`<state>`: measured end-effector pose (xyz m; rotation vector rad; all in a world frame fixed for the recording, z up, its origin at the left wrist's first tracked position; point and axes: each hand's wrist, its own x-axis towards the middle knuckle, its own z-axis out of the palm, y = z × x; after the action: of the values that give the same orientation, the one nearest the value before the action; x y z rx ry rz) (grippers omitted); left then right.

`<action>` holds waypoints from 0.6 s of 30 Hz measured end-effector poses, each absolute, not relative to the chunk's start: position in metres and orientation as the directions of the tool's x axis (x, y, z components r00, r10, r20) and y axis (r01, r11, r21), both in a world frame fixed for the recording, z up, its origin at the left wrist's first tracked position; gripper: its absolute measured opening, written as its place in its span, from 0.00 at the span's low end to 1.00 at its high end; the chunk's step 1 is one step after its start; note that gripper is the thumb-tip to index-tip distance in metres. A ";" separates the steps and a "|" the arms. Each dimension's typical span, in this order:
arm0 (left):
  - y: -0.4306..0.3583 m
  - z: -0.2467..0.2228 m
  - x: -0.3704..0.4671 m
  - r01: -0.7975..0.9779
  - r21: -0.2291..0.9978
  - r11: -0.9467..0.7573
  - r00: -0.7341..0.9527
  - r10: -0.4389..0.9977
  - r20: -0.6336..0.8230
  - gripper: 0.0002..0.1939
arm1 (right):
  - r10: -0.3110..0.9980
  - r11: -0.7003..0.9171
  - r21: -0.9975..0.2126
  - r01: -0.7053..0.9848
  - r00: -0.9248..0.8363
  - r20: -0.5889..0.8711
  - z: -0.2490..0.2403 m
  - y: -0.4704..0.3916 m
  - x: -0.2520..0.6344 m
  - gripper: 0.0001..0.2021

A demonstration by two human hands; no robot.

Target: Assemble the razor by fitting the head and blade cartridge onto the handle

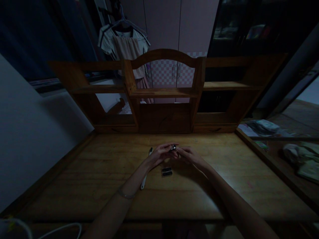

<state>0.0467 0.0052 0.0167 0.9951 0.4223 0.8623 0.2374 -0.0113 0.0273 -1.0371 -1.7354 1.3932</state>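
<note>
A small shiny metallic object (173, 147) is held between my two hands above the middle of the wooden desk. My left hand (160, 154) has its fingers closed around the object's left side. From the right, my right hand (188, 154) pinches the same object. Just below the hands, two dark pieces in a small clear pack (166, 171) lie on the desk. A white stick-like item (144, 182) with a dark upper end lies partly behind my left wrist.
The wooden desk (99, 172) has a shelf unit (163, 92) along its far edge. A wall (45, 132) borders the left side. Clothes (309, 164) lie beyond the raised right edge. A white cable (64, 226) shows at bottom left.
</note>
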 end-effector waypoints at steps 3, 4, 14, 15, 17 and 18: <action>0.005 0.018 0.047 -0.473 0.836 0.277 0.588 0.806 0.066 0.23 | 0.906 0.154 -0.969 0.192 -0.419 0.061 0.029 -0.011 0.237 0.25; 0.005 0.018 0.047 -0.475 0.832 0.287 0.593 0.803 0.061 0.23 | 0.910 0.169 -0.965 0.202 -0.407 0.074 0.029 -0.011 0.237 0.25; 0.011 0.007 0.035 -0.449 0.818 0.358 0.671 0.740 0.044 0.24 | 0.913 0.137 -0.976 0.171 -0.403 0.058 0.036 -0.021 0.235 0.23; 0.012 0.006 0.035 -0.446 0.819 0.361 0.674 0.737 0.042 0.24 | 0.911 0.142 -0.974 0.176 -0.408 0.059 0.036 -0.021 0.236 0.23; 0.012 0.006 0.035 -0.437 0.822 0.364 0.681 0.731 0.039 0.24 | 0.910 0.161 -0.967 0.196 -0.409 0.068 0.036 -0.020 0.237 0.23; 0.013 0.006 0.036 -0.434 0.825 0.363 0.682 0.731 0.037 0.24 | 0.910 0.173 -0.963 0.208 -0.408 0.076 0.035 -0.020 0.238 0.23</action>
<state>0.0355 0.0126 0.0058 0.9287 0.3654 0.7710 0.2377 -0.0197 0.0353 -1.0646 -1.7524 1.2753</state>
